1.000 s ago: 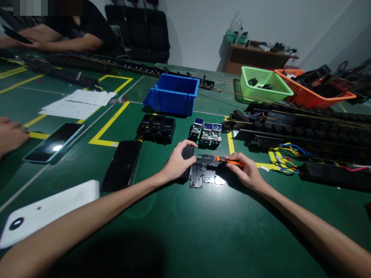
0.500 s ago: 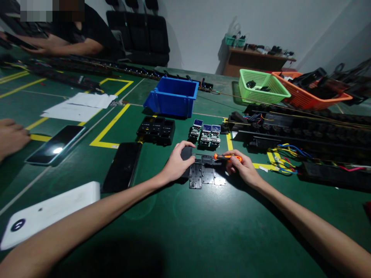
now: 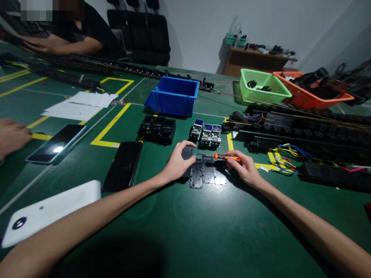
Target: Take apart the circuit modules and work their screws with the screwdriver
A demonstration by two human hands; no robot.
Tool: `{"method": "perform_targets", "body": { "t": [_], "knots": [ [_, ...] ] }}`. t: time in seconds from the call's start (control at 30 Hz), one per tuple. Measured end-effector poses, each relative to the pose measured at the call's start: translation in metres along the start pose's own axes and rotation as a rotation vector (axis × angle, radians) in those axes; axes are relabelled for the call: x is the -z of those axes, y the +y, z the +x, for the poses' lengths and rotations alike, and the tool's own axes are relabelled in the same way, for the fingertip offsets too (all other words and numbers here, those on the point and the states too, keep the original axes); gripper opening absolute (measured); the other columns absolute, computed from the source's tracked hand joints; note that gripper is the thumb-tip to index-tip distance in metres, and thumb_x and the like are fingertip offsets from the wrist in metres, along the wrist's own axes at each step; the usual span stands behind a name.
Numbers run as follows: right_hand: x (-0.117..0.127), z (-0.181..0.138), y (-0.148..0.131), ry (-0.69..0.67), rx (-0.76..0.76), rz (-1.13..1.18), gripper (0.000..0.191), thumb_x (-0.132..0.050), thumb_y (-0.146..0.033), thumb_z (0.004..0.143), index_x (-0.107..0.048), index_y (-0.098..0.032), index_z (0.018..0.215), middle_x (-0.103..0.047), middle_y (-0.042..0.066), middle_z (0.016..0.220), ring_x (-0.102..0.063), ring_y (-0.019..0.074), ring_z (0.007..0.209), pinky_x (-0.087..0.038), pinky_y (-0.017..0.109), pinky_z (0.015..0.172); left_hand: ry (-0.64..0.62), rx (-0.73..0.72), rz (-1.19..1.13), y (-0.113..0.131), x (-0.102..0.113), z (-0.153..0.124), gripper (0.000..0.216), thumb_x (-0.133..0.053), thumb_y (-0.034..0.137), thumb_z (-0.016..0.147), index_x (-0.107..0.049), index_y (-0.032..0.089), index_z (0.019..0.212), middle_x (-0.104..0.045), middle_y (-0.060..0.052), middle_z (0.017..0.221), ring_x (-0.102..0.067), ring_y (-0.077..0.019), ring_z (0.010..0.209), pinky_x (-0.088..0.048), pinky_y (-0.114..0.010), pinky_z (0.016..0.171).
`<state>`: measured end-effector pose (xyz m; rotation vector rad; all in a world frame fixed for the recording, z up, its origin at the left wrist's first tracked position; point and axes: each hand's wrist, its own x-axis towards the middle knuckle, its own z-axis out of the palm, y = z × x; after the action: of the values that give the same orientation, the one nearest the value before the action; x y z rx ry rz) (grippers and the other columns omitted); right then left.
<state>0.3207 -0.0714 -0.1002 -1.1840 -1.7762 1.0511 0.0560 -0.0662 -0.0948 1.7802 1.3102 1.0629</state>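
My left hand (image 3: 180, 162) is wrapped round a small black plastic case (image 3: 188, 153), held on the green table. Between the fingers of my right hand (image 3: 242, 166) lies an orange and black screwdriver (image 3: 228, 156). Its thin shaft points left, with the tip at or close to the case's right side. Just below the shaft lie several flat black plastic covers (image 3: 208, 173) side by side. Beyond my hands stand small circuit boards (image 3: 211, 135) with blue displays. Further left is a group of black housings (image 3: 156, 130).
A blue bin (image 3: 173, 96) stands behind the housings. To the left lie a black phone (image 3: 123, 166), another phone (image 3: 56, 144) and a white device (image 3: 52, 212). Long black assemblies with wires (image 3: 290, 127), a green basket (image 3: 263, 88) and an orange basket (image 3: 315, 94) occupy the right. A co-worker's hand (image 3: 13, 139) rests at left.
My right hand's fingers have shifted slightly on the screwdriver handle. My left hand keeps its hold on the case. The whole view has moved only a little.
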Motion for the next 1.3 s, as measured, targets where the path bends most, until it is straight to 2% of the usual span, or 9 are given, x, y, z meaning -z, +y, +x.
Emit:
{"method": "perform_targets", "body": {
  "t": [0.2,0.33,0.47,0.57,0.73,0.83,0.93,1.07,1.3],
  "knots": [
    [0.0,-0.005,-0.001,0.032,0.04,-0.075,0.027,-0.056,-0.037,0.09,-0.062,-0.021,0.11,-0.064,0.003,0.081,-0.06,0.016,0.067,-0.048,0.029,0.065,-0.006,0.008,-0.014,0.001,0.0,0.0,0.027,-0.056,0.017,0.078,-0.057,0.019,0.105,-0.058,-0.004,0.105,-0.055,-0.0186,0.098,-0.042,-0.034,0.092],
    [0.0,-0.007,0.0,0.062,0.118,-0.135,0.025,-0.058,-0.035,0.089,-0.064,-0.023,0.11,-0.068,0.007,0.103,-0.065,0.0202,0.086,-0.051,0.034,0.079,-0.016,0.026,-0.025,0.002,0.0,0.001,0.026,-0.056,0.016,0.078,-0.057,0.019,0.104,-0.058,-0.003,0.104,-0.055,-0.0189,0.099,-0.042,-0.034,0.093],
    [0.0,-0.007,-0.001,0.079,0.199,-0.174,0.021,-0.06,-0.032,0.089,-0.066,-0.024,0.107,-0.068,0.007,0.106,-0.063,0.0218,0.099,-0.049,0.036,0.088,-0.015,0.026,-0.032,0.003,0.0,0.002,0.026,-0.056,0.016,0.078,-0.058,0.019,0.104,-0.059,-0.003,0.105,-0.055,-0.0193,0.1,-0.042,-0.035,0.093],
    [0.001,-0.005,0.001,0.057,0.138,-0.125,0.023,-0.061,-0.035,0.088,-0.065,-0.024,0.108,-0.067,0.006,0.106,-0.063,0.021,0.095,-0.05,0.035,0.085,-0.007,0.024,-0.035,0.001,0.0,0.003,0.026,-0.056,0.015,0.078,-0.058,0.019,0.104,-0.059,-0.003,0.105,-0.055,-0.0193,0.1,-0.042,-0.035,0.094],
    [0.002,0.001,0.007,-0.002,-0.01,0.199,0.043,-0.05,-0.044,0.093,-0.049,-0.025,0.132,-0.066,0.004,0.089,-0.059,0.0162,0.072,-0.046,0.028,0.061,0.004,0.021,-0.021,-0.001,-0.002,0.002,0.027,-0.056,0.016,0.078,-0.058,0.02,0.105,-0.059,-0.003,0.105,-0.055,-0.019,0.1,-0.042,-0.034,0.094],
    [0.001,0.005,0.009,-0.04,-0.052,0.309,0.045,-0.047,-0.045,0.094,-0.045,-0.023,0.134,-0.066,0.004,0.086,-0.056,0.015,0.069,-0.043,0.027,0.059,0.013,0.01,-0.008,-0.002,-0.002,0.002,0.027,-0.057,0.016,0.078,-0.058,0.02,0.105,-0.058,-0.003,0.105,-0.055,-0.0188,0.101,-0.042,-0.034,0.095],
    [0.002,0.006,0.009,-0.09,-0.085,0.272,0.043,-0.047,-0.046,0.094,-0.048,-0.021,0.129,-0.063,0.001,0.075,-0.053,0.0135,0.064,-0.041,0.026,0.058,0.047,-0.01,0.003,-0.003,-0.003,0.001,0.026,-0.057,0.017,0.078,-0.058,0.02,0.104,-0.058,-0.004,0.107,-0.054,-0.0186,0.102,-0.041,-0.034,0.096],
    [0.001,0.006,0.008,-0.102,-0.111,0.166,0.034,-0.049,-0.047,0.093,-0.06,-0.017,0.106,-0.052,-0.003,0.061,-0.047,0.0113,0.055,-0.034,0.025,0.053,0.052,-0.017,0.021,-0.003,-0.003,0.001,0.026,-0.057,0.017,0.079,-0.058,0.02,0.105,-0.057,-0.004,0.107,-0.054,-0.0186,0.102,-0.041,-0.034,0.096],
    [0.003,0.006,0.008,-0.068,-0.024,0.014,0.029,-0.053,-0.042,0.091,-0.064,-0.017,0.101,-0.053,-0.002,0.067,-0.046,0.0115,0.06,-0.034,0.025,0.057,0.038,-0.016,0.022,-0.001,-0.003,0.001,0.026,-0.058,0.017,0.079,-0.058,0.02,0.105,-0.057,-0.003,0.106,-0.054,-0.0182,0.1,-0.042,-0.034,0.094]
  ]
}}
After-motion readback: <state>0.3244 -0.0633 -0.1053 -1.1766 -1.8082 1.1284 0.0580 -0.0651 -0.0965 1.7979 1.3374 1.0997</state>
